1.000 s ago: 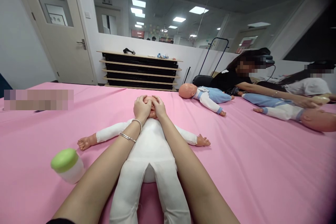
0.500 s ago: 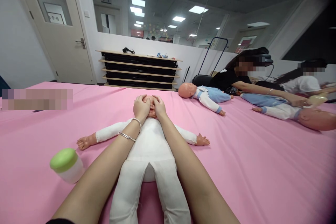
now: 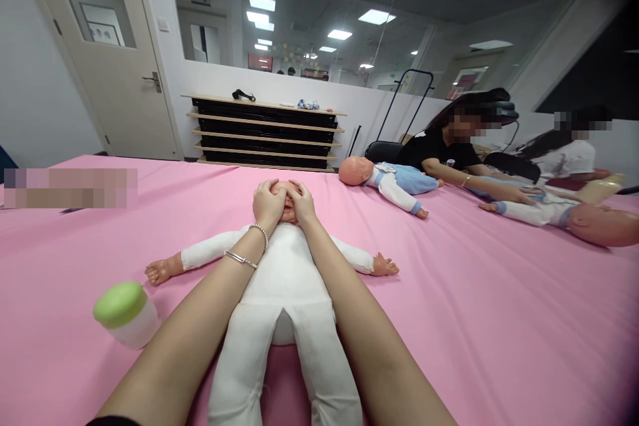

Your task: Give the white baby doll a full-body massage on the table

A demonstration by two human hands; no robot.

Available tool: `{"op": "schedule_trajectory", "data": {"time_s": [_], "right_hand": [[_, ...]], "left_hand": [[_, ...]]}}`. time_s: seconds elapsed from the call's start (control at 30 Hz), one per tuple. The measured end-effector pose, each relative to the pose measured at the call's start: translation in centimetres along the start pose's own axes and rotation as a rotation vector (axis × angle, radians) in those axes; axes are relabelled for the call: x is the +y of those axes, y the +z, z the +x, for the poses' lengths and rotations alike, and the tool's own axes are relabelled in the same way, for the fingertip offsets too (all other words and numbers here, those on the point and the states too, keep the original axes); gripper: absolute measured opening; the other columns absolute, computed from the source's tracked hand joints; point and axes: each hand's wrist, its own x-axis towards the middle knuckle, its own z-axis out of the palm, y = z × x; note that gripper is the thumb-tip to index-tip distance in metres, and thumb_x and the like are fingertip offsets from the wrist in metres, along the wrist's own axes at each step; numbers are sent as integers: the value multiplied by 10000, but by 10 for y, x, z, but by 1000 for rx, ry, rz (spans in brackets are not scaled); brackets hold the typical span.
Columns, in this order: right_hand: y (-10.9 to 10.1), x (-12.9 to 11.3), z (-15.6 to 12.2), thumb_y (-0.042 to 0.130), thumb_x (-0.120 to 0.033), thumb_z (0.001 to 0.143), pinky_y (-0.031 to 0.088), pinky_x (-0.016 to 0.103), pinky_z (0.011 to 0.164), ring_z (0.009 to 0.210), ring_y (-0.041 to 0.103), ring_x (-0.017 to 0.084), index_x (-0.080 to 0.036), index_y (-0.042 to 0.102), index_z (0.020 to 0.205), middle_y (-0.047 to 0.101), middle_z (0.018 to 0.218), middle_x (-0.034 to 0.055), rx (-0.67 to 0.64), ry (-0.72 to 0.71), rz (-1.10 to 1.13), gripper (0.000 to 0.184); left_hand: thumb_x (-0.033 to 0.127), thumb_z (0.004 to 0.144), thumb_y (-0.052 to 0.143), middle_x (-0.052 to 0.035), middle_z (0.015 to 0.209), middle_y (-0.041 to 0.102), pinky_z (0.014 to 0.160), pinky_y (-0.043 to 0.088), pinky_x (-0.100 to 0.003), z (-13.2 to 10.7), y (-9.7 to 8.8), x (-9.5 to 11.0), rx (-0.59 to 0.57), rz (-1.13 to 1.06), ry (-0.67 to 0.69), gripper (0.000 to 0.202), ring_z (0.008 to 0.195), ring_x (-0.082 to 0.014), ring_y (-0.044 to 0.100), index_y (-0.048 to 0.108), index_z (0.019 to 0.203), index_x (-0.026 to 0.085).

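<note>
A baby doll in a white suit (image 3: pixel 284 293) lies on its back on the pink table cover (image 3: pixel 474 319), arms spread, its head pointing away from me. My left hand (image 3: pixel 268 203) and my right hand (image 3: pixel 301 203) both rest on the doll's head, one on each side, with fingers over its face. The face is mostly hidden under them. Two silver bracelets (image 3: pixel 249 246) sit on my left wrist.
A white jar with a green lid (image 3: pixel 124 313) lies tilted at the left. Two more dolls in blue and white (image 3: pixel 387 183) (image 3: pixel 564 216) lie at the right, where two other people lean over the table. Black shelving (image 3: pixel 267 133) and a door (image 3: pixel 107 53) stand behind.
My hands stay on the doll's head, fingers shifting slightly. The person in black at the right has drawn an arm back along the far doll.
</note>
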Motion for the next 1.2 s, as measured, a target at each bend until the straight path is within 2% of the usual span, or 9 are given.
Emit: {"op": "schedule_trajectory", "data": {"time_s": [0.07,0.2,0.47,0.6,0.73,0.93,1.0,1.07,1.2], "right_hand": [[1,3,4,484,-254,701,388,295,973,1044,541,159,-203,638,951,629,1062,16,26,28,17,298],[3,6,8,347,-176,718,375,294,985,1069,529,139,-199,653,914,627,1079,14,79,66,21,364],[-1,0,-1,569,-284,651,377,306,985,1059,527,177,-214,629,977,618,1087,15,-4,-19,-41,338],[1,0,2,432,-236,729,383,309,977,1050,535,161,-203,637,967,623,1077,21,30,43,-23,316],[2,1,4,338,-157,722,379,290,979,1066,529,140,-199,646,936,626,1075,12,69,70,14,376],[-1,-2,-2,550,-268,666,370,305,994,1073,525,176,-210,629,977,618,1099,17,-1,-25,-51,327],[-1,-2,-2,565,-285,664,371,307,992,1069,524,176,-218,630,973,619,1097,13,1,-31,-56,323],[0,-1,0,492,-267,712,380,311,979,1054,532,170,-214,633,973,623,1084,17,15,1,-47,301],[2,2,5,332,-171,740,385,310,967,1057,533,153,-194,640,963,623,1082,25,59,67,-37,381]], "left_hand": [[213,780,476,-51,1095,619,949,414,-317,1,1,0,-3,-15,-17,276,1068,-201,536,629,1009,196],[146,807,366,-51,1118,615,956,411,-324,2,1,0,2,-42,-58,342,1086,-194,530,637,1011,194],[219,731,528,-54,1094,617,950,416,-317,-1,0,0,8,30,29,305,1065,-209,533,624,1019,197],[217,788,468,-57,1090,621,942,420,-317,1,0,0,2,6,3,278,1059,-202,540,630,1012,193],[133,799,385,-59,1088,620,964,406,-319,1,0,1,15,-20,-25,324,1069,-193,537,642,989,188],[191,727,525,-59,1088,606,952,416,-305,-2,-1,2,10,21,25,305,1062,-204,534,627,1015,192],[209,728,539,-57,1087,604,947,418,-306,-2,-1,2,9,28,26,301,1061,-206,534,624,1016,199],[202,759,504,-56,1085,607,953,413,-302,-1,0,2,9,16,15,279,1061,-198,536,627,1009,200],[137,808,380,-60,1084,612,963,406,-312,1,1,1,16,-13,-27,318,1069,-190,535,640,983,190]]}}
